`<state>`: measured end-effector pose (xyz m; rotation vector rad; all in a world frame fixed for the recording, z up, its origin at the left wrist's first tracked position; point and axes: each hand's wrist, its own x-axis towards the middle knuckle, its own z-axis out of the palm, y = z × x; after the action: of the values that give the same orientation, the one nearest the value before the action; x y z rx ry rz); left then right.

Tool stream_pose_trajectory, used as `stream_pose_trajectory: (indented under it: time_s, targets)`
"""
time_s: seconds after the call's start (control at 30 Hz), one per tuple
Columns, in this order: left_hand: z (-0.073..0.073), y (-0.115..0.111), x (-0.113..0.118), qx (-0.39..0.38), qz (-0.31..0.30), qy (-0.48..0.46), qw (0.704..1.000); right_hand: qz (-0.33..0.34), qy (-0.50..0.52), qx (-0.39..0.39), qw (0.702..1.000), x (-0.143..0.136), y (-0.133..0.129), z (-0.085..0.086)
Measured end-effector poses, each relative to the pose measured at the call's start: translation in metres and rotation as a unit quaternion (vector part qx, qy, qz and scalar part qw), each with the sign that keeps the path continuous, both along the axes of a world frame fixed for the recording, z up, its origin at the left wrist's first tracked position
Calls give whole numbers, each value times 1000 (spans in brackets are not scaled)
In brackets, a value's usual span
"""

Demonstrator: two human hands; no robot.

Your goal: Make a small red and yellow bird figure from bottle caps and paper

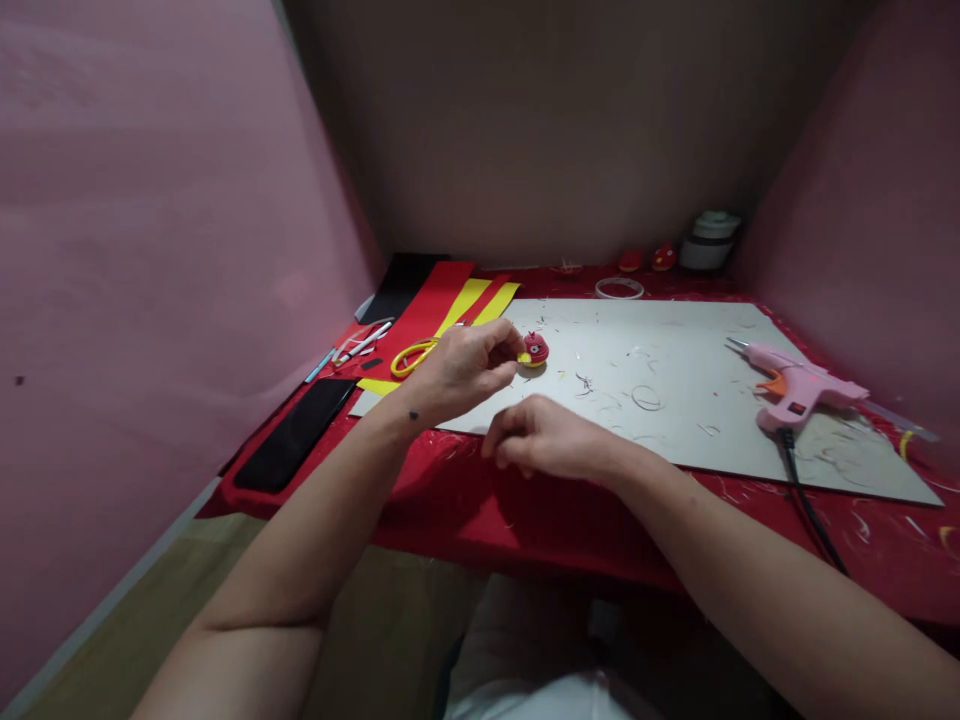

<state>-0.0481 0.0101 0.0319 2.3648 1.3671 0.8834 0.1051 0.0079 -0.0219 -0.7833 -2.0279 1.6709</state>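
My left hand (476,362) reaches over the near left part of the white board (675,345), thumb and fingers pinched together. At its fingertips is a small yellow piece (524,357), touching or just in front of a small round red bird figure (536,347) with an eye on its side. My right hand (546,436) hovers at the board's front edge, nearer to me, with its fingers curled downward. Whether anything is in those fingers is hidden. Beneath my left wrist lie yellow-handled scissors (412,357), their blades mostly covered by the hand.
A pink glue gun (799,385) rests on the board's right side, cord trailing forward. Red (429,300), black (397,285) and yellow sheets, pens (364,342) and a black phone (296,435) lie left. Behind stand another red bird figure (664,257), a tape ring (619,289) and a lidded container (709,242).
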Motion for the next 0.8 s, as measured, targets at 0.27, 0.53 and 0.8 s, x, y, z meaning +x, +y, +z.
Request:
stream_pose_trajectory:
  time_s: [0.27, 0.53, 0.8]
  targets:
    - [0, -1, 5, 108, -4, 90, 990, -260, 301, -186, 899, 8, 22, 6]
    - [-12, 2, 4, 133, 15, 118, 984, -262, 279, -172, 908, 5, 19, 2]
    - [-14, 4, 3, 56, -4, 3, 998, -249, 293, -201, 901, 8, 23, 0]
